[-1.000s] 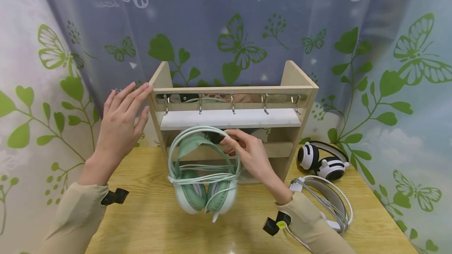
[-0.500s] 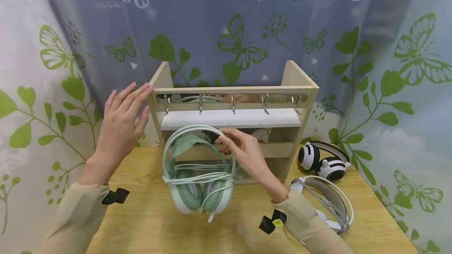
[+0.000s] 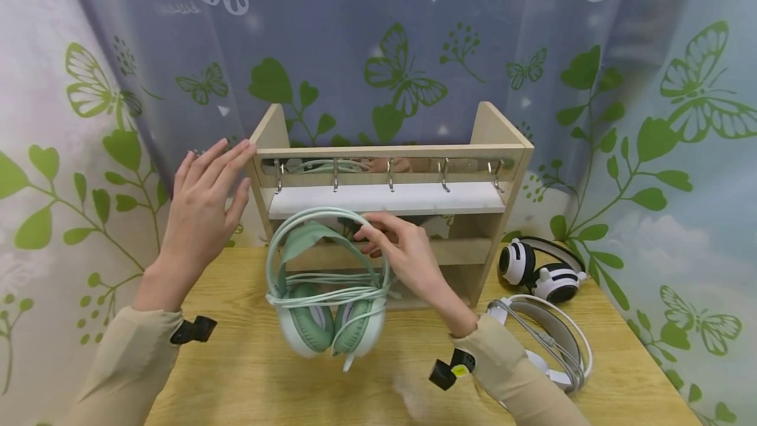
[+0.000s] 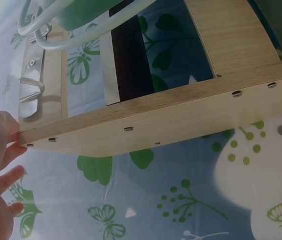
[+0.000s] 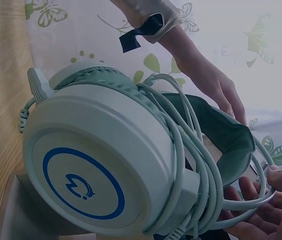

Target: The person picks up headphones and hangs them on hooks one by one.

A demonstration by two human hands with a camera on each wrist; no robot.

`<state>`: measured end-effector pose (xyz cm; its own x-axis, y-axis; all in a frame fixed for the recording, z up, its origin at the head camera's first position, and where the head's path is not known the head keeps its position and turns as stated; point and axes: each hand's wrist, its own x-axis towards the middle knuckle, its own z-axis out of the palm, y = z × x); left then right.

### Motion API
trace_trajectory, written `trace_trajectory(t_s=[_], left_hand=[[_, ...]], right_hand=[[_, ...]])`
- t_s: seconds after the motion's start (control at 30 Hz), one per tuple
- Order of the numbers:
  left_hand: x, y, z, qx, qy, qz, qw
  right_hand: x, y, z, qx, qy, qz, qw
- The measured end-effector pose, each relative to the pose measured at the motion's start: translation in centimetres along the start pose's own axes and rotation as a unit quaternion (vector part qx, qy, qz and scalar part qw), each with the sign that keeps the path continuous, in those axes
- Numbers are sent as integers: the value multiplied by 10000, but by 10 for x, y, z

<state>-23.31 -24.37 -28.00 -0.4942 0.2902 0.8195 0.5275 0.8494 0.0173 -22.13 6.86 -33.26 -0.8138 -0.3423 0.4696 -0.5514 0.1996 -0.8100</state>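
Mint-green headphones (image 3: pixel 367 332) hang in front of the wooden shelf rack (image 3: pixel 378 151), their cable wound round the frame between the ear cups. My right hand (image 3: pixel 409 254) pinches the right side of the headband between thumb and fingers. In the right wrist view, a white ear cup (image 5: pixel 91 155) with a blue ring faces the camera. My left hand (image 3: pixel 204 206) rests its fingers on the rack's upper left corner, the fingers mostly straight. Several metal hooks (image 3: pixel 390 175) line a strip under the rack's top edge, above and behind the headband.
On the wooden table (image 3: pixel 225 360), black-and-white headphones (image 3: pixel 556 281) lie right of the rack. Closer to me, white-and-grey headphones (image 3: pixel 582 347) with a wound cable lie beside my right sleeve (image 3: pixel 508 360). A patterned curtain (image 3: pixel 331 31) hangs behind the rack.
My right hand has carried the mint-green headphones a little to the left and slightly up, along the rack's front. My left hand has stayed at the rack's corner.
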Motion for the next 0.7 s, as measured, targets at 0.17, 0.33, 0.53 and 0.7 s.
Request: trace_trajectory(t_s=[0.17, 0.33, 0.53, 0.7], left_hand=[[0, 1, 0, -26, 29, -8, 10000], [1, 1, 0, -36, 62, -6, 10000], [1, 1, -1, -54, 45, -7, 10000], [1, 1, 0, -64, 39, -7, 10000]], right_hand=[[1, -2, 1, -11, 19, -55, 10000], [4, -4, 3, -45, 14, -98, 9999], [6, -5, 6, 10, -2, -92, 10000], [8, -5, 9, 124, -18, -90, 9999]])
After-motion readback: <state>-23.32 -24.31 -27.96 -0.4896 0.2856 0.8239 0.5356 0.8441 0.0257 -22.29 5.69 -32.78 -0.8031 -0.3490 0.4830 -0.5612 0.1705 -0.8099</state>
